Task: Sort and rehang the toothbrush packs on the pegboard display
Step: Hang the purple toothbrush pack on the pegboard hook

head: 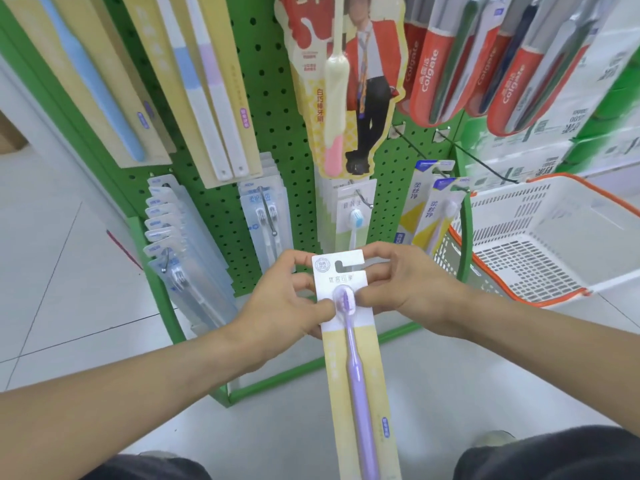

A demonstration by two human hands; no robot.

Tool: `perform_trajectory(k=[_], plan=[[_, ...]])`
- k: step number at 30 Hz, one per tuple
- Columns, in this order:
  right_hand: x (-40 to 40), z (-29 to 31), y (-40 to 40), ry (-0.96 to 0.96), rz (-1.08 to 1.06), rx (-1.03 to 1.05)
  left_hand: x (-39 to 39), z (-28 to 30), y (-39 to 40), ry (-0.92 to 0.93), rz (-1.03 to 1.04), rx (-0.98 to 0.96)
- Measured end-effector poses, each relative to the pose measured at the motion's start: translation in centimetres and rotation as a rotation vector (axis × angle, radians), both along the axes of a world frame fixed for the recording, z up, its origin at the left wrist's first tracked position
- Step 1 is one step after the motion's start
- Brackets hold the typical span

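A light, bendable purple toothbrush pack (349, 327) is pinched at its slotted top by left hand (284, 303) and right hand (405, 282), below the pegboard (266, 109); probably best held there.

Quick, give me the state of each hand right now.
Left hand: pinches the left edge of the purple toothbrush pack near its top.
Right hand: pinches the same pack's right edge by the hang slot.
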State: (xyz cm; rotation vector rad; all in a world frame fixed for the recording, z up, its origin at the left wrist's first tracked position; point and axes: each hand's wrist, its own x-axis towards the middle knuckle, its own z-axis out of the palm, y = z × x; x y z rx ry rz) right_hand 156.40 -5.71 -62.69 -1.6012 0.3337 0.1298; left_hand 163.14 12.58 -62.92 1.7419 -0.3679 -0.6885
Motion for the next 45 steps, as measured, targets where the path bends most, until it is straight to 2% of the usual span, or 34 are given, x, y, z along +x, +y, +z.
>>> perform_trajectory(k=[2,6,13,18,22,25,27,29,33,36,41,45], plan=[[0.0,-0.1,0.1,0.004,-0.039,0.02,-0.1,0.0,0.1,0.031,-0.041,0.032],[0.1,-0.3,0.3,0.016,-0.081,0.066,-0.8,0.3,0.4,0.055,-0.261,0.117],[0.0,-0.2,0.8,-0.014,-0.011,-0.18,-0.7,0.5,0.7,0.04,-0.175,0.101],[-0.4,-0.3,1.7,0.085,0.077,-0.147,-0.7,0.3,0.9,0.053,-0.161,0.09],[-0.4,-0.4,1.8,0.061,0.041,-0.188,-0.7,0.1,0.9,0.066,-0.235,0.088],[-0.3,-0.4,1.9,0.051,-0.013,-0.155,-0.7,0.1,1.2,0.075,-0.345,0.144],[-0.2,-0.4,1.9,0.045,-0.029,-0.118,-0.6,-0.1,1.3,0.068,-0.342,0.156],[-0.2,-0.5,1.9,0.056,0.026,-0.091,-0.5,-0.3,1.3,0.05,-0.328,0.158],[-0.7,-0.2,2.1,0.132,0.257,-0.182,-0.5,-0.6,1.5,0.013,-0.319,0.152],[-0.6,-0.2,2.0,0.111,0.209,-0.203,-0.2,-0.9,1.5,-0.006,-0.315,0.147],[-0.5,0.1,1.8,0.071,0.131,-0.192,-0.3,-1.4,1.7,0.028,-0.483,0.183],[-0.4,0.4,1.6,0.06,0.121,-0.175,-0.6,-1.1,1.7,-0.021,-0.513,0.149]])
